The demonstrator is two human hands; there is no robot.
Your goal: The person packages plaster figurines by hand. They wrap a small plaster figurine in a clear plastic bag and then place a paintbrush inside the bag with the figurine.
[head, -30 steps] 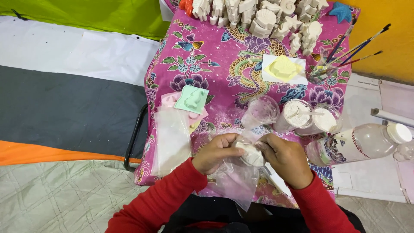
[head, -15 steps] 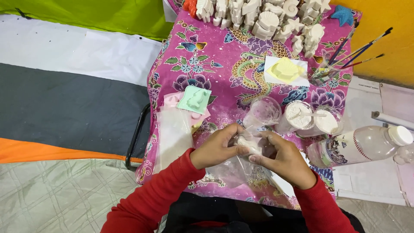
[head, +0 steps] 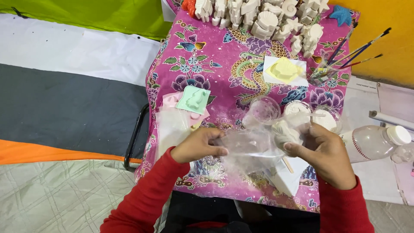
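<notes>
Clear crinkled plastic bag (head: 248,149) is sitting at lower centre of the frame, stretched between both hands over the pink floral tablecloth (head: 207,56). Left hand (head: 199,145) is pinching the bag's left edge, fingers curled mostly closed on the film. Right hand (head: 326,153) is gripping a small white plaster figurine (head: 285,133), fingers wrapped around its right side, thumb underneath; figurine is touching the bag's right edge, can't tell whether it's inside the film or just against it. Both sleeves are red.

Around it:
- Mint-green square mould (head: 193,99) is lying left of centre on a pale pink sheet, just above the left hand.
- Three clear plastic cups (head: 264,110) are standing right behind the bag; two on the right are holding white powder.
- Yellow mould on a white square card (head: 284,70) is sitting upper right of centre.
- Cluster of unpainted white plaster figures (head: 263,17) is lining the top edge.
- Paintbrushes in a clear jar (head: 345,54) are leaning toward the upper right.
- Clear plastic bottle with white cap (head: 375,141) is lying on its side at right edge, near the right hand.
- Wooden stick (head: 287,164) is resting on white paper below the figurine.
</notes>
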